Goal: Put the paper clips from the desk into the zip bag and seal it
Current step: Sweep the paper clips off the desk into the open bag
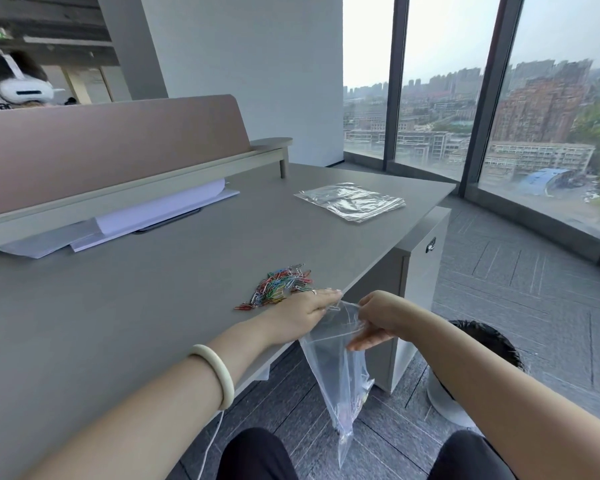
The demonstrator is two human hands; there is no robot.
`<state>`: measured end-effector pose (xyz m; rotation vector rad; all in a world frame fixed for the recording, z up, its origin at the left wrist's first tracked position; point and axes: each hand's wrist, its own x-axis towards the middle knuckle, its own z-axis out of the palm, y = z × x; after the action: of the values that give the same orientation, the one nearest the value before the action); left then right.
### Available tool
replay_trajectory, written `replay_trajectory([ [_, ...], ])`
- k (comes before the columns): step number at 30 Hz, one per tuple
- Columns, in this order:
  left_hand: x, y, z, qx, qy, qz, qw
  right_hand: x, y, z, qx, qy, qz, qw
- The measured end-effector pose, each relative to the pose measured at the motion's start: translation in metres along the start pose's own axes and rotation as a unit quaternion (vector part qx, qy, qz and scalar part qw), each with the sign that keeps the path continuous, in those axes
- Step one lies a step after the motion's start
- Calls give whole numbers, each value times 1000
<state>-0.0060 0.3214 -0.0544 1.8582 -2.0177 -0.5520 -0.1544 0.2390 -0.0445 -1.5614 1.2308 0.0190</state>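
Clips lie just beyond our flat, straight-fingered left hand, while our right hand pinches the bag mouth beside it.

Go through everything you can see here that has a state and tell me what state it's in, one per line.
zip bag: unsealed, mouth held open, hanging below the desk edge.
paper clips: loose pile on the desk, outside the bag.
left hand: fingers straight, flat at the desk edge beside the bag's mouth.
right hand: pinching the bag's rim.
spare bags: flat stack on the desk, untouched.
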Motion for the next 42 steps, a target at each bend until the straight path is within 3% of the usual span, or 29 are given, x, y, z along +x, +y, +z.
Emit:
replay_trajectory([
  [7, -2, -9, -24, -26, 66, -20, 997, 0, 0, 2, 44, 18, -26, 999],
  [12, -8, -28, -18, 88, 1, -77, 993, 0, 2, 2, 41, 14, -35, 998],
  [15, -1, -28, -7, 120, 7, -80, 989, 0, 2, 0, 45, 8, -32, 998],
  [23, 6, -15, -4, 65, 35, -14, 997, -4, 1, -1, 45, 10, -29, 999],
  [35, 9, 0, -4, 28, 5, 17, 999, -6, 4, -1, 9, 13, -72, 997],
  [42, -8, -8, -28, 4, 44, 7, 999, -9, 4, -4, 31, 11, -46, 998],
])
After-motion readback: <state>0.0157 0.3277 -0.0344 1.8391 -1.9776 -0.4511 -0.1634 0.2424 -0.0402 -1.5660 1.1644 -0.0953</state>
